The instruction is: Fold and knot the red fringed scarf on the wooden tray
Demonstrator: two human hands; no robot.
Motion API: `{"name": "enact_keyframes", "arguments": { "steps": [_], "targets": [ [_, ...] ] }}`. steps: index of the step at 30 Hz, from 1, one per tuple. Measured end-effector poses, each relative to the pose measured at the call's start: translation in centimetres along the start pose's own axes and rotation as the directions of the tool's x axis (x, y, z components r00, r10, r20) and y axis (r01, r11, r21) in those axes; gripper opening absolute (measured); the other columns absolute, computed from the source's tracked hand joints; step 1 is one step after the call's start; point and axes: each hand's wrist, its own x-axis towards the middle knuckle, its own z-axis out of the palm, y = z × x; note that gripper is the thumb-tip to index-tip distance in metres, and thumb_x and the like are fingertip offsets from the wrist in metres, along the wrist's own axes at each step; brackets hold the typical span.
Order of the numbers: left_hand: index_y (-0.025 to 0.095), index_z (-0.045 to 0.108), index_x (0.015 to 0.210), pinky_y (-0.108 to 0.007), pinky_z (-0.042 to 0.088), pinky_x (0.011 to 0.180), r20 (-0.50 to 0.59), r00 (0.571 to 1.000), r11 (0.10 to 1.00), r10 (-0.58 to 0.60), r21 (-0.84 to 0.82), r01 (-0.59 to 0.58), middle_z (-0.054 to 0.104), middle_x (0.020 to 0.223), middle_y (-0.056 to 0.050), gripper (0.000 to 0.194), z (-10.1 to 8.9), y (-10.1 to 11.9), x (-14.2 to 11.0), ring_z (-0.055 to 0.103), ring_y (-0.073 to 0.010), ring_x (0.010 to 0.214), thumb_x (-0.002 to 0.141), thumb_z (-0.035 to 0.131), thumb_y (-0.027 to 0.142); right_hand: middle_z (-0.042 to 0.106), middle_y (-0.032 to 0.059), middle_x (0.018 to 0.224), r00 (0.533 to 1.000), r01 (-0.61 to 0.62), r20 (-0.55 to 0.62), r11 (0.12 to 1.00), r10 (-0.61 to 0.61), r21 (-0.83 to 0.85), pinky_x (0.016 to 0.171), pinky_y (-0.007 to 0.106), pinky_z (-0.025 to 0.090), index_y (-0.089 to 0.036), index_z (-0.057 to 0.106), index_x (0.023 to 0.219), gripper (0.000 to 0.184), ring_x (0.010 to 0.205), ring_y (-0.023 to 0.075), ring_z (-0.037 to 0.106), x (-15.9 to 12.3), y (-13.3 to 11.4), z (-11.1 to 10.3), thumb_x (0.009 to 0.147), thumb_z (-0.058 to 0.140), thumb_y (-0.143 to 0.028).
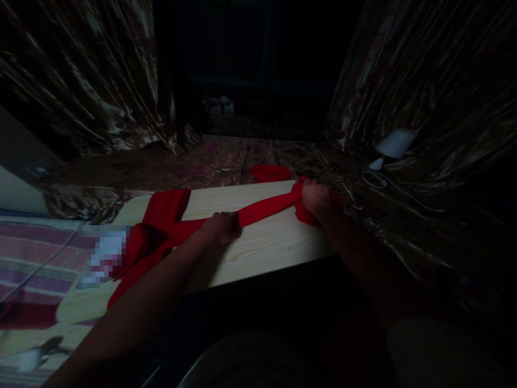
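Note:
A long red cloth strip [266, 209] stretches across a pale wood-grain board [258, 253]. My left hand [220, 226] is closed on the strip near the board's middle. At the board's far right corner, my right hand [317, 198] grips the strip's other end, where more red cloth bunches beneath it. Its fingertips are partly hidden in the dim light. To the left of my left hand, the cloth widens into folded red layers [165, 207] that hang toward the board's near edge. A separate red piece [270, 172] lies just beyond the far edge.
A blurred white packet [105, 256] lies at the board's left end. Striped bedding [36, 253] with a thin cable is on the left. A small white lamp [396, 143] with its cord stands at the right, near patterned curtains [388, 70]. The room is dark.

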Motion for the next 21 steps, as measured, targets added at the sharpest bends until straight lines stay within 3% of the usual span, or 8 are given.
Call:
{"name": "enact_keyframes", "arguments": {
  "steps": [2,4,6,9,11,13,16,21],
  "targets": [
    [0.021,0.048,0.145,-0.042,0.048,0.098,0.004,1.0,1.0,-0.016,0.0,0.016,0.064,0.132,-0.017,0.073,0.0,0.1,0.0,0.062,-0.0344,0.117,0.084,0.052,0.06,0.046,0.0351,0.144,0.987,-0.094,-0.133,0.995,0.09,-0.028,0.092,0.048,0.05,-0.009,0.039,0.152,0.061,0.11,0.0392,0.066,0.2,-0.5,-0.5,0.094,0.05,-0.027],
    [0.022,0.048,0.146,-0.043,0.047,0.099,0.009,1.0,1.0,-0.027,0.002,0.027,0.063,0.134,-0.017,0.073,0.1,0.2,0.0,0.061,-0.0343,0.119,0.084,0.052,0.06,0.04,0.0316,0.151,0.987,-0.078,-0.141,0.997,0.077,-0.006,0.092,0.047,0.05,-0.016,0.029,0.158,0.073,0.111,0.0377,0.066,0.6,-0.4,-0.7,0.091,0.057,-0.028],
    [0.023,0.047,0.147,-0.043,0.048,0.098,0.019,0.999,0.999,-0.042,-0.003,0.042,0.061,0.137,-0.017,0.074,0.1,0.3,0.0,0.059,-0.0351,0.121,0.084,0.052,0.061,0.05,0.0265,0.145,0.995,-0.021,-0.097,0.999,0.026,0.048,0.097,0.044,0.048,-0.018,0.036,0.155,0.071,0.114,0.0356,0.064,1.1,0.4,-0.7,0.089,0.061,-0.028],
    [0.021,0.044,0.15,-0.045,0.048,0.097,0.031,0.998,0.999,-0.046,-0.014,0.046,0.057,0.142,-0.018,0.078,0.1,0.3,0.0,0.057,-0.0371,0.123,0.084,0.051,0.061,0.062,0.0158,0.136,0.985,0.171,0.009,0.974,-0.174,0.146,0.106,0.037,0.044,-0.02,0.054,0.144,0.057,0.122,0.029,0.061,1.5,2.1,0.3,0.089,0.064,-0.031],
    [0.02,0.041,0.153,-0.045,0.046,0.1,0.031,0.999,0.999,-0.032,-0.01,0.033,0.054,0.145,-0.019,0.08,0.2,0.3,0.0,0.055,-0.0376,0.126,0.084,0.05,0.06,0.058,0.011,0.144,0.939,0.304,0.104,0.933,-0.327,0.192,0.109,0.034,0.042,-0.024,0.056,0.143,0.064,0.13,0.027,0.056,1.3,2.9,1.3,0.083,0.072,-0.038],
    [0.018,0.041,0.153,-0.046,0.043,0.104,0.029,1.0,1.0,-0.01,0.002,0.01,0.053,0.147,-0.02,0.081,0.3,0.2,0.1,0.053,-0.0373,0.129,0.085,0.049,0.06,0.051,0.0089,0.152,0.908,0.34,0.192,0.923,-0.372,0.18,0.111,0.036,0.042,-0.028,0.055,0.145,0.077,0.135,0.028,0.052,0.8,3.2,2.3,0.074,0.08,-0.043],
    [0.016,0.044,0.151,-0.046,0.039,0.109,0.027,0.999,0.999,0.027,0.019,-0.027,0.052,0.149,-0.02,0.079,0.4,0.2,0.3,0.051,-0.0366,0.132,0.086,0.048,0.06,0.059,0.0138,0.143,0.939,0.199,0.274,0.978,-0.208,0.06,0.104,0.041,0.048,-0.022,0.063,0.137,0.066,0.126,0.0334,0.06,0.3,3.3,3.2,0.075,0.078,-0.038],
    [0.02,0.042,0.152,-0.047,0.04,0.107,0.03,1.0,1.0,0.004,0.001,-0.004,0.052,0.149,-0.018,0.077,0.7,0.4,0.5,0.05,-0.0362,0.133,0.087,0.047,0.06,0.068,0.0291,0.119,0.975,-0.083,0.198,0.991,0.102,-0.103,0.094,0.055,0.05,-0.005,0.071,0.12,0.038,0.115,0.0429,0.064,0.5,3.7,3.2,0.088,0.056,-0.02]
  ]
}}
